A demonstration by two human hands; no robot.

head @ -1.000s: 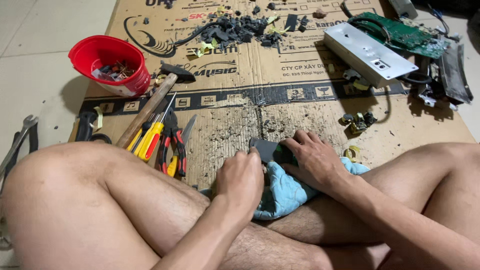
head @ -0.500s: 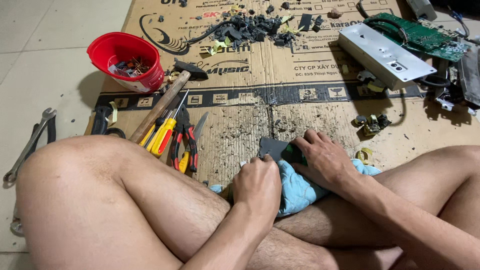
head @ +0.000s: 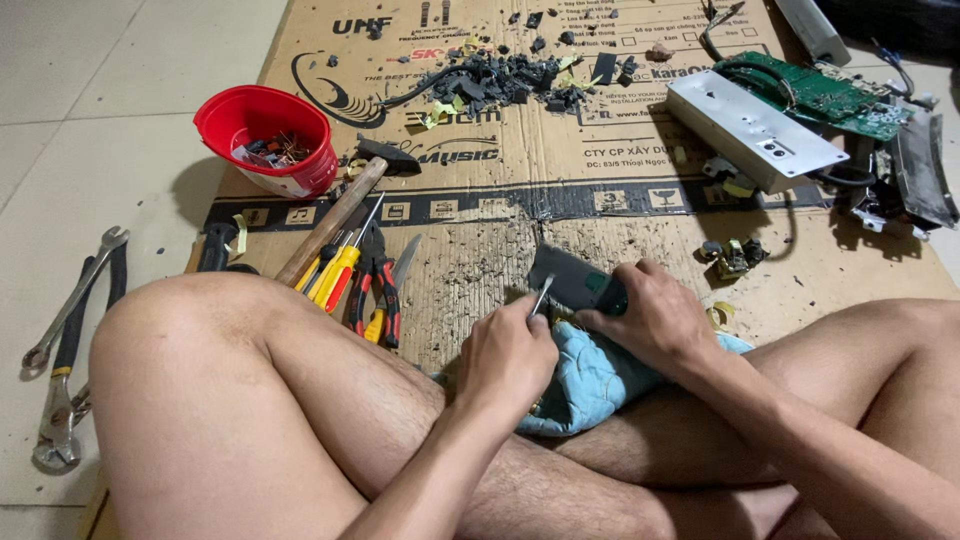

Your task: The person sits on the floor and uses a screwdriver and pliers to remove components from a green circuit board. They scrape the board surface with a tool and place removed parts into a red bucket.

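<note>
I see left hand gripping a metal tool w/ tip on grey part, right hand clamping part on blue cloth.

Two bare hands are seen: the left hand and the right hand. Both forearms are uncovered as far as the picture edge; the left forearm and the right forearm are shown without sleeve or cuff. Fingernails are seen cut short on the right hand. Both legs are unclothed over the visible length: the left leg and the right leg. Dark, fine hair is noted on the shin. A light blue quilted fabric is seen at the lap; whether it is worn cannot be determined.
</note>
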